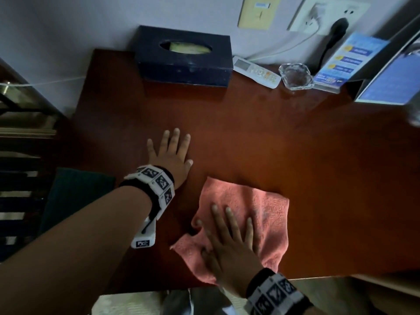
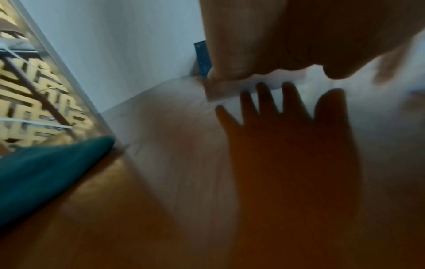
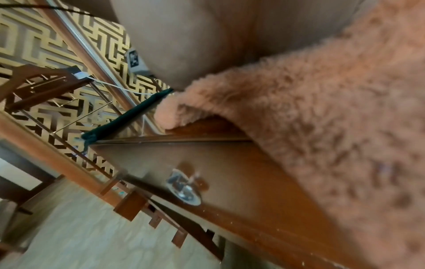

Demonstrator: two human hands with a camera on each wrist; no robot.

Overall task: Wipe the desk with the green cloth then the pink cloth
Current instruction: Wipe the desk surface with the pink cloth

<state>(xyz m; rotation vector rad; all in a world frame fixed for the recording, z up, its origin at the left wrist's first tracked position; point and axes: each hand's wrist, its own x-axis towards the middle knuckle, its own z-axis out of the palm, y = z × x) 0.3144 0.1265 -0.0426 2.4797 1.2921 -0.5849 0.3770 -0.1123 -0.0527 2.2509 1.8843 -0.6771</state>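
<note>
The pink cloth (image 1: 261, 208) lies spread on the brown desk (image 1: 295, 155) near its front edge. My right hand (image 1: 227, 230) presses flat on the cloth's left part, fingers straight and spread. In the right wrist view the pink cloth (image 3: 322, 127) fills the right side, one corner hanging over the desk's edge. My left hand (image 1: 170, 151) rests flat on the bare desk to the left, fingers spread, holding nothing. The dark green cloth (image 1: 75, 196) lies at the desk's left edge behind my left forearm. It also shows as the green cloth (image 2: 46, 172) in the left wrist view.
A dark tissue box (image 1: 184, 55) stands at the back against the wall. To its right lie a white remote (image 1: 255, 71), a glass ashtray (image 1: 295, 76), a blue leaflet stand (image 1: 347, 62) and a screen (image 1: 391, 80). A drawer knob (image 3: 184, 189) sits under the desk's front.
</note>
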